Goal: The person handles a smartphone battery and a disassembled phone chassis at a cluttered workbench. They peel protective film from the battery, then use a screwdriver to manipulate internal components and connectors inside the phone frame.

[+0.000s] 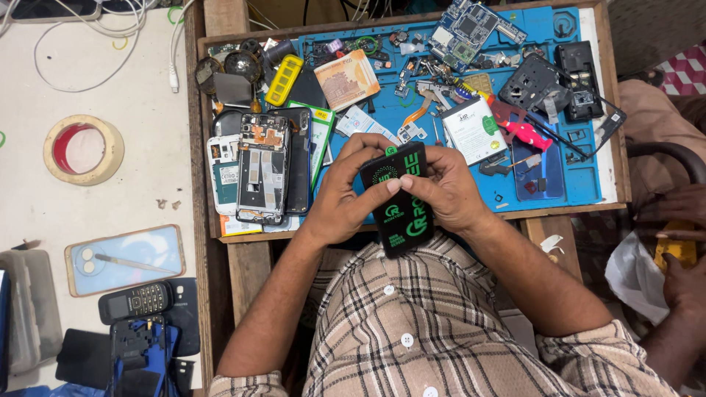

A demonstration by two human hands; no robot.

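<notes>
Wooden tray (197,140) bench, blue silicone work mat (581,180) inside it, cluttered edge to edge. Off-white tabletop (132,176) to the left of the tray, scuffed, with white cables (88,77) looped across the top.

On the mat: bare green-blue circuit board (471,29) at top, black plastic phone frames (544,84) top right, red-handled pliers (523,126), a white flat battery (474,129) with a green round sticker, a yellow ribbed part (284,79), a tan card pack (347,79) lying tilted. Left side of tray: stack of opened phones (262,167), back covers off, metal shields and an orange flex showing.

On the tabletop: roll of beige masking tape (82,149) with a red inner core, clear phone case (123,259) with tweezers lying on it, small black keypad phone (135,300) below that, blue and black holder (143,353) at the bottom edge.

Person seated at the tray's near edge, tan plaid shirt (412,323) with white buttons. Both hands on a flat black package (397,198), rectangular, glossy, green printing and a green dotted circle near its top end. Package is held just above the near edge of the tray, over the lap, tilted slightly.

Left hand (342,187): wrapped around the package's left edge, thumb across the front. Right hand (445,187): gripping the right edge, fingers curled over the top, thumb on the face.

Another person's hand (680,213) at far right, touching something yellow (675,250); white plastic bag (636,276) beside it.
</notes>
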